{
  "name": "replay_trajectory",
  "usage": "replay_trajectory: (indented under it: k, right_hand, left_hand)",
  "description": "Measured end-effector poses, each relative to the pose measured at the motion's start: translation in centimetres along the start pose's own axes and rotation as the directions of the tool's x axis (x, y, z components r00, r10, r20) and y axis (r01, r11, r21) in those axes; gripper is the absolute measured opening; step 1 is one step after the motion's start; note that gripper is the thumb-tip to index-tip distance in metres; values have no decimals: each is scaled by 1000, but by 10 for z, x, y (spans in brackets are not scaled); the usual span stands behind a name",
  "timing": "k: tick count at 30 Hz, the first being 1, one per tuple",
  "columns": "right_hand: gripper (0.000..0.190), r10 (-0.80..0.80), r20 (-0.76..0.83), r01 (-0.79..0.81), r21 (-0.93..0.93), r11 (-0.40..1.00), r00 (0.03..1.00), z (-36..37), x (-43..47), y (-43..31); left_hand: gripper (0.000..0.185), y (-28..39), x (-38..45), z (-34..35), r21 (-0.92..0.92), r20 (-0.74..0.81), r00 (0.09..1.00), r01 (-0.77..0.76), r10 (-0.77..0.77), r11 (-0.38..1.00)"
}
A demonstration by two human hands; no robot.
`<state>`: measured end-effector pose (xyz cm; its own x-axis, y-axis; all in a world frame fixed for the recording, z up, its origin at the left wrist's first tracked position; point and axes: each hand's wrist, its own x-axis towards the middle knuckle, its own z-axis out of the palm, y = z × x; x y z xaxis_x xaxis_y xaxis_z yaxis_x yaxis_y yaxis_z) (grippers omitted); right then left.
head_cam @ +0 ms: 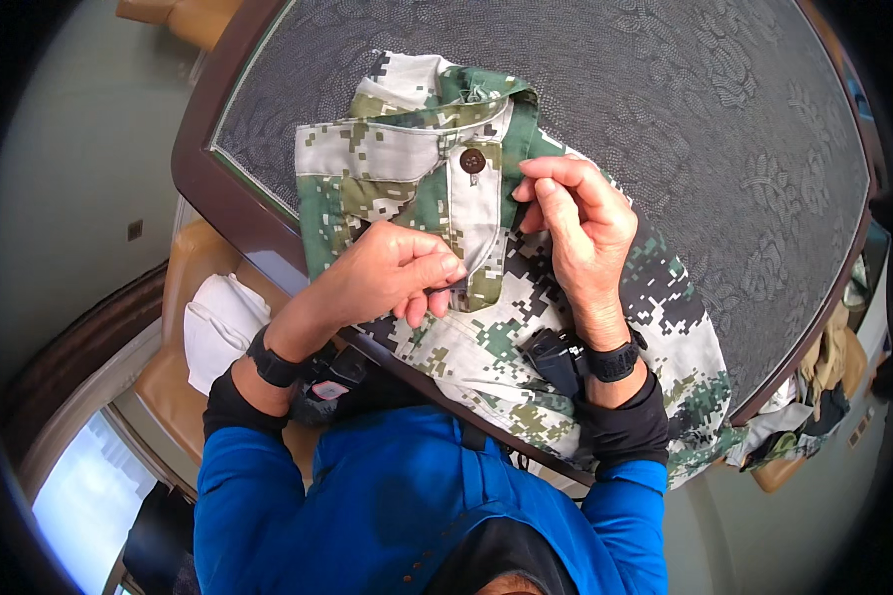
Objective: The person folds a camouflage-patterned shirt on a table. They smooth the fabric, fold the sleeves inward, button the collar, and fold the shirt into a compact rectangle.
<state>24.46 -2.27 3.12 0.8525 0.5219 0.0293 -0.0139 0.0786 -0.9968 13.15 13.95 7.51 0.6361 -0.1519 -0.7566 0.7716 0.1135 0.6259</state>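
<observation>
Digital-camouflage trousers (506, 268) in green, white and black lie across the near side of the table, waistband (387, 152) towards the upper left. A dark round button (472, 161) sits on the pale fly flap (474, 216). My left hand (405, 275) is over the lower end of the flap, thumb and forefinger pressed together. Whether cloth or something fine is between them cannot be made out. Right of the button, my right hand (584, 216) hovers with thumb and forefinger close together; anything as thin as thread there is too small to see.
The table (685, 149) has a dark patterned top and a brown wooden rim (201, 126). White cloth (223, 323) rests on a tan chair (193, 260) at the left. Several garments (796, 416) lie on another seat at the right. Black devices are strapped at both wrists.
</observation>
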Motion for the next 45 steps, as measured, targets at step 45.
replay_trajectory:
  k: [45]
  right_hand:
    - [3,-15,578,98,-113,989,816,11,-19,2]
  left_hand:
    - [26,-11,-8,4,263,-135,959,-207,249,942]
